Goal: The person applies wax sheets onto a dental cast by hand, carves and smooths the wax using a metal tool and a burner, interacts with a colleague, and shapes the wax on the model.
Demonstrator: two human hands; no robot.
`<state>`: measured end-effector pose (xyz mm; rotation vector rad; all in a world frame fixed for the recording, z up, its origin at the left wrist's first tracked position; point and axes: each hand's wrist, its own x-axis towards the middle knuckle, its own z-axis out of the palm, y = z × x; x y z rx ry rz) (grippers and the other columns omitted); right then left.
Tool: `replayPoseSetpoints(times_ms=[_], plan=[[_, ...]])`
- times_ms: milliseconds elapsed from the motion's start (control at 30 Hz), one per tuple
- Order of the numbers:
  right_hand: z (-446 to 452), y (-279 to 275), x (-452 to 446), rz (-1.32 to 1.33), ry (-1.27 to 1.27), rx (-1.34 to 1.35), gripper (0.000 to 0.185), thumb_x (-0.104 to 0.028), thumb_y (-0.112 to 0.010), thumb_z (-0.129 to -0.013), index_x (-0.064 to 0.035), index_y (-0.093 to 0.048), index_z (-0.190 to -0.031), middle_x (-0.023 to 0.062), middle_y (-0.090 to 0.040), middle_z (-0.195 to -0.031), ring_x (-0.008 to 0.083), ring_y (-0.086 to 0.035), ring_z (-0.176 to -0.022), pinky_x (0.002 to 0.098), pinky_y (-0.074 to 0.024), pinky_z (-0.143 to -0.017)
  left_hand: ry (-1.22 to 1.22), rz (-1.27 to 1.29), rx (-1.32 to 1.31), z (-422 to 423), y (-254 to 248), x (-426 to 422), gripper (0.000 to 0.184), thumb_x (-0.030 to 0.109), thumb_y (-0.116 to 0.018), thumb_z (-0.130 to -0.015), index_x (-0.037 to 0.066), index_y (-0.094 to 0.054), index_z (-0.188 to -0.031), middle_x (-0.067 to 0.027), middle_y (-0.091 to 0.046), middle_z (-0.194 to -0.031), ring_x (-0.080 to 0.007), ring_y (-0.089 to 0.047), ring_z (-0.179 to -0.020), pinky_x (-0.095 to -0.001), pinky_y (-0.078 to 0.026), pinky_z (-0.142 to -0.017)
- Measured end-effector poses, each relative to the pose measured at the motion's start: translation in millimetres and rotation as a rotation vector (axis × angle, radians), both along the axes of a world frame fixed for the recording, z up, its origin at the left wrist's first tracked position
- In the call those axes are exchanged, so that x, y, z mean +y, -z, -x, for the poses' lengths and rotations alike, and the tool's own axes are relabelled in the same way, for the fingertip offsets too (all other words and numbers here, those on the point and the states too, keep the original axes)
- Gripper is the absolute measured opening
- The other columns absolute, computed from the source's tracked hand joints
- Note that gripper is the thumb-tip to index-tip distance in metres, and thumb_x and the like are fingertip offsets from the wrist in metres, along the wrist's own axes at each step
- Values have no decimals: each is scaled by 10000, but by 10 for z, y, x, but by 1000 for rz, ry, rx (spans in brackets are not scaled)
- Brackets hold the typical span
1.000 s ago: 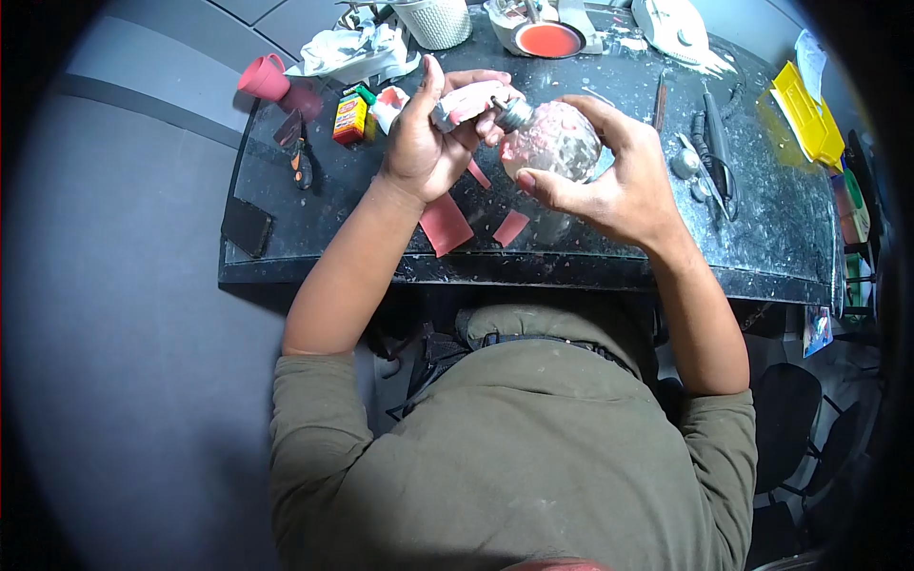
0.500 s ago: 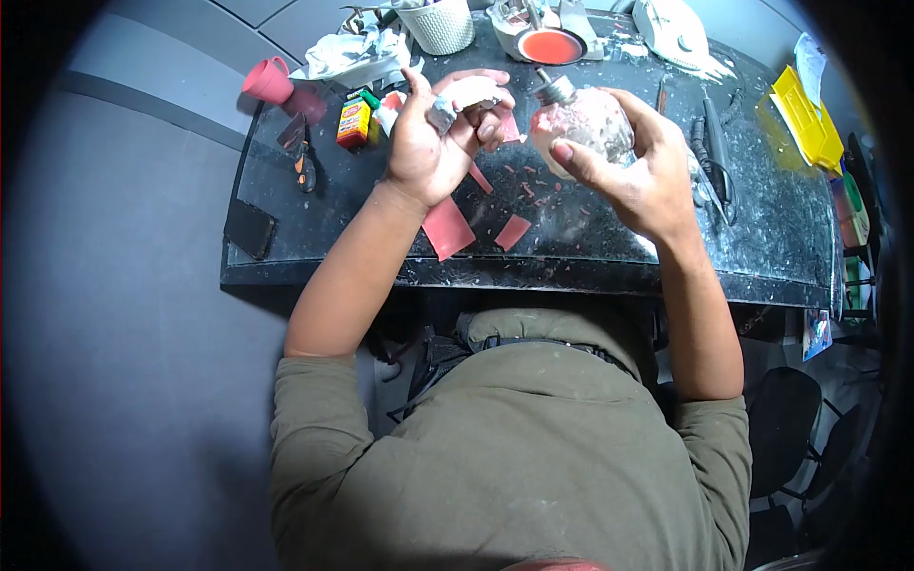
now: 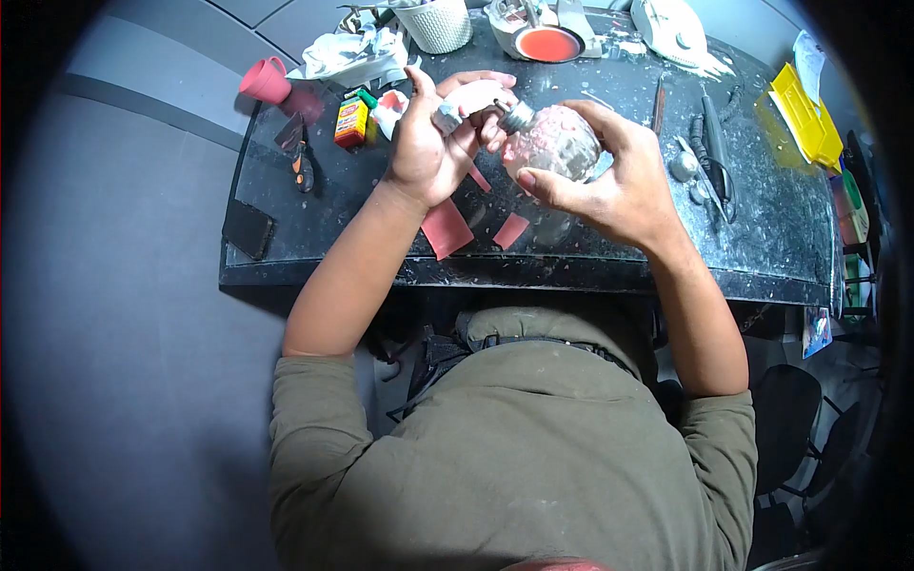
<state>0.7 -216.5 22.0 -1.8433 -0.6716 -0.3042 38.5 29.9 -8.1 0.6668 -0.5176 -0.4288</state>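
Observation:
My left hand (image 3: 419, 157) is raised over the dark bench, fingers curled round a white curved piece (image 3: 471, 95) that looks like a plaster dental cast. My right hand (image 3: 624, 181) grips a round glass spirit lamp (image 3: 557, 143), spotted with pink wax. The lamp is tipped to the left, its metal neck (image 3: 514, 116) close beside the cast and left fingertips; whether they touch I cannot tell. No flame is visible. Below the hands lie a pink wax sheet (image 3: 447, 229) and a smaller wax piece (image 3: 511, 230).
Left on the bench are an orange-and-black-handled knife (image 3: 303, 169), a yellow-red box (image 3: 351, 124), a pink cup (image 3: 267, 81) and a black flat object (image 3: 248, 228). A dish of red wax (image 3: 548, 45) stands behind. A black corded tool (image 3: 716, 143) lies right.
My right hand has carried the spirit lamp left and slightly down, bringing its neck up to the cast. A round metal object on the right has come into view. My left hand has barely moved.

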Motion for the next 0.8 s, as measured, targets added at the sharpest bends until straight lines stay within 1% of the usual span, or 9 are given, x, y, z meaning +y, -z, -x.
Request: replayPoseSetpoints(times_ms=[100, 233, 400, 533, 600, 633, 700, 733, 800], plan=[[7, -14, -1, 1, -10, -9, 588, -366, -915, -668, 48, -714, -1034, 157, -750, -869, 191, -741, -784, 331, -582, -745, -139, -101, 20, 37, 0, -42, 777, 615, -227, -1083, -48, -551, -1327, -189, -622, -1330, -307, -614, -1233, -475, -470, -1103], [30, -54, 11, 2, -29, 14, 565, -349, -912, -666, 46, -716, -1020, 157, -747, -863, 187, -741, -781, 330, -581, -742, -139, -157, -20, 33, -8, -41, 781, 620, -224, -1081, -45, -551, -1327, -187, -625, -1326, -306, -614, -1235, -475, -468, -1105], [26, -40, 6, -3, -16, -6, 556, -352, -916, -665, 40, -720, -1006, 150, -745, -853, 184, -737, -771, 327, -578, -733, -362, -334, 39, 139, -109, -160, 793, 630, -220, -1077, -46, -546, -1331, -189, -629, -1319, -304, -615, -1235, -478, -464, -1110], [18, -40, 7, 3, -8, -2, 554, -357, -914, -664, 38, -720, -1000, 150, -744, -849, 177, -730, -764, 327, -576, -730, -361, -335, 32, 139, -103, -176, 798, 634, -217, -1075, -46, -546, -1332, -190, -629, -1318, -301, -616, -1233, -476, -466, -1111], [17, -37, 4, -2, -1, -5, 552, -358, -913, -664, 37, -721, -999, 151, -743, -848, 176, -728, -763, 327, -576, -729, -437, -377, 69, 165, -141, -246, 900, 705, -130, -1046, -22, -611, -1270, -150, -672, -1215, -177, -580, -852, -326, -502, -754], [22, -41, 2, 6, -6, 0, 558, -364, -913, -666, 39, -721, -999, 151, -744, -852, 174, -727, -763, 328, -576, -729, -436, -378, 69, 155, -127, -224, 900, 705, -130, -1046, -22, -611, -1270, -150, -672, -1215, -177, -580, -852, -326, -502, -754], [21, -43, -1, 13, -13, 4, 563, -370, -914, -667, 41, -721, -1000, 151, -746, -856, 172, -726, -763, 328, -577, -728, -352, -316, 18, 127, -88, -157, 797, 631, -215, -1078, -47, -551, -1328, -186, -635, -1302, -288, -635, -1166, -460, -495, -1062], [16, -40, -8, 8, -6, 14, 572, -377, -916, -673, 43, -719, -1008, 148, -749, -865, 171, -726, -773, 328, -578, -734, -353, -316, 18, 131, -104, -166, 797, 631, -215, -1078, -47, -551, -1328, -186, -635, -1302, -288, -635, -1166, -460, -495, -1062], [-1, -18, -26, 3, 0, 24, 582, -383, -918, -678, 46, -718, -1016, 146, -751, -873, 170, -726, -782, 327, -578, -740, -384, -352, 38, 145, -142, -200, 918, 709, -129, -1044, -42, -603, -1277, -147, -684, -1142, -185, -583, -825, -326, -488, -748]])
